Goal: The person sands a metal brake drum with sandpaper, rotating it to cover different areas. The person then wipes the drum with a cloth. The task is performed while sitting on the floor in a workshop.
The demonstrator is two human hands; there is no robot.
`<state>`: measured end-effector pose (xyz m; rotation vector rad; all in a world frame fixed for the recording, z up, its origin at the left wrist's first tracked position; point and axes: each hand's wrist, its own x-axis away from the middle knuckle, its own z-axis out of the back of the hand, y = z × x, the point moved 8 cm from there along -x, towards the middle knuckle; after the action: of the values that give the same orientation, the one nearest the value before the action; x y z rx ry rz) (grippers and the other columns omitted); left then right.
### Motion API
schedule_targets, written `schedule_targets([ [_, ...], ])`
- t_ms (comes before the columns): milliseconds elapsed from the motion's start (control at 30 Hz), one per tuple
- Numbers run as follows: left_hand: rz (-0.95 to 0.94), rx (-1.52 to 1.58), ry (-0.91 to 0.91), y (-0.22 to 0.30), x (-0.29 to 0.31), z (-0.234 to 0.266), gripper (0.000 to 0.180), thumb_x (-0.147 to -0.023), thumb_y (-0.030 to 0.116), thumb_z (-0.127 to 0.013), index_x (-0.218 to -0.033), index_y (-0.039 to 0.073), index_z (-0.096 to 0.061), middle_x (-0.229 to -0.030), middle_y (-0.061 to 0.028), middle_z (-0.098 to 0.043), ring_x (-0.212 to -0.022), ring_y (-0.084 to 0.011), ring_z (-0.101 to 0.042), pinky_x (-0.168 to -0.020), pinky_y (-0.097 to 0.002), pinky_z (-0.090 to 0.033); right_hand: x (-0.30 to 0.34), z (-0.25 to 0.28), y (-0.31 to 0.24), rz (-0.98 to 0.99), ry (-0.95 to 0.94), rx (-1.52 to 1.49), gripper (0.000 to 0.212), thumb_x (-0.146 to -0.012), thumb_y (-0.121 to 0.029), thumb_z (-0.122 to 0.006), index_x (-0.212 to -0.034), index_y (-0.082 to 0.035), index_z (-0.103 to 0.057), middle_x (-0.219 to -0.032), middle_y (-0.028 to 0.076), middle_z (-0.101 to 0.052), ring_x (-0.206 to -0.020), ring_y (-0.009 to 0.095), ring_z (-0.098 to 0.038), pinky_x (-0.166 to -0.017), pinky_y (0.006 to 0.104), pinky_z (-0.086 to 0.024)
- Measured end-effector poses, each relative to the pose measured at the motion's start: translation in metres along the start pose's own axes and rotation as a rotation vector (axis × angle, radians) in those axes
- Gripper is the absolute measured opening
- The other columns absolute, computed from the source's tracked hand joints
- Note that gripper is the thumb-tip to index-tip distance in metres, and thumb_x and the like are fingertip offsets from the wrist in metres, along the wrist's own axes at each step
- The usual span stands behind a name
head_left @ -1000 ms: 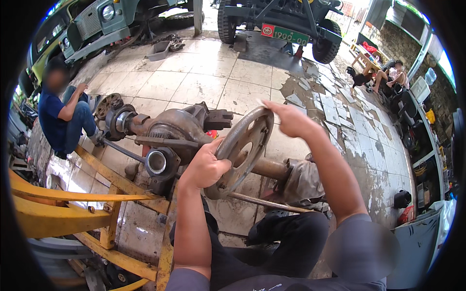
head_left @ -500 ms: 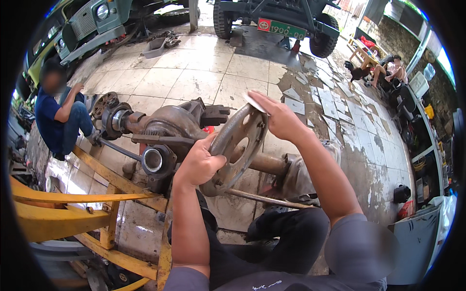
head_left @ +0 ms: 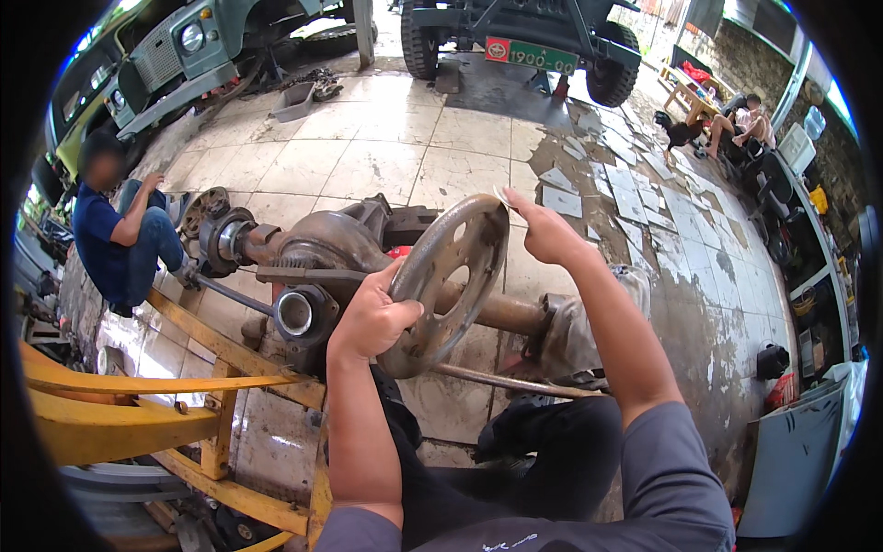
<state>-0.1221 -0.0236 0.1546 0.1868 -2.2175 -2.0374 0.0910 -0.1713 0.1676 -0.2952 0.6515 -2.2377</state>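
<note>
Pale tiled floor (head_left: pixel 377 138), broken tiles (head_left: pixel 625 193) toward the right, rough stone wall (head_left: pixel 747 69), wooden table (head_left: pixel 685 97), bright daylight

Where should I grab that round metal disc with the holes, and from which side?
Probably by its left rim, coming from the left. The metal disc stands tilted on edge, so a thumb can lie on its holed face with fingers behind; the left hand grips it there.

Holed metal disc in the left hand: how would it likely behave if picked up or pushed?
The disc looks stiff and probably heavy, given its thick metal rim. Its circular outline suggests it might roll on edge. Tilted in the left hand, it could topple if released.
</note>
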Motion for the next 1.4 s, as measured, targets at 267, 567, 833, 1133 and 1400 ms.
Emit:
schedule_targets([
  [267, -0.034, 0.090, 0.039, 0.005, 0.002, 0.000, 0.051, -0.078, -0.006, -0.058, -0.129, -0.005, -0.059, -0.107, -0.0028, -0.068, -0.093, -0.0090, -0.061, -0.084, -0.0246, -0.048, 0.022, -0.002, -0.096, 0.574, 0.237, 0.042, 0.089, -0.074, 0.021, -0.038, -0.154, -0.018, -0.038, -0.149, 0.020, -0.047, -0.139, 0.034, -0.044, -0.117, 0.0365, -0.037],
  [567, -0.017, 0.034, 0.023, 0.010, 0.001, 0.001, 0.051, -0.078, -0.004, -0.059, -0.129, -0.005, -0.058, -0.109, -0.0037, -0.068, -0.094, -0.0096, -0.061, -0.086, -0.0249, -0.048, 0.003, 0.027, -0.042, 0.246, 0.186, -0.013, 0.088, -0.070, 0.021, -0.044, -0.150, -0.015, -0.043, -0.149, 0.020, -0.048, -0.138, 0.034, -0.046, -0.115, 0.0402, -0.038],
  [833, 0.009, 0.070, 0.031, 0.006, 0.001, 0.003, 0.051, -0.078, -0.004, -0.060, -0.129, -0.005, -0.059, -0.108, -0.0041, -0.068, -0.094, -0.0095, -0.061, -0.086, -0.0254, -0.048, 0.006, -0.002, -0.063, 0.354, 0.091, -0.028, 0.091, -0.067, 0.022, -0.041, -0.149, -0.016, -0.045, -0.144, 0.018, -0.053, -0.138, 0.032, -0.046, -0.114, 0.0374, -0.039],
  [1133, -0.041, 0.061, 0.024, 0.006, 0.001, 0.003, 0.049, -0.079, -0.003, -0.060, -0.128, -0.005, -0.059, -0.108, -0.0035, -0.068, -0.094, -0.0094, -0.061, -0.085, -0.0248, -0.047, 0.029, 0.016, -0.115, 0.594, 0.209, 0.051, 0.086, -0.074, 0.017, -0.041, -0.153, -0.017, -0.039, -0.150, 0.018, -0.047, -0.137, 0.033, -0.048, -0.113, 0.0397, -0.040],
  [1400, -0.011, 0.096, 0.027, 0.005, -0.001, 0.005, 0.048, -0.079, -0.003, -0.060, -0.127, -0.004, -0.061, -0.106, -0.0023, -0.067, -0.092, -0.0091, -0.060, -0.085, -0.0247, -0.047, 0.008, 0.000, -0.014, 0.037, 0.048, 0.022, 0.081, -0.072, 0.018, -0.042, -0.150, -0.008, -0.042, -0.146, 0.022, -0.050, -0.137, 0.036, -0.046, -0.114, 0.0403, -0.038],
])
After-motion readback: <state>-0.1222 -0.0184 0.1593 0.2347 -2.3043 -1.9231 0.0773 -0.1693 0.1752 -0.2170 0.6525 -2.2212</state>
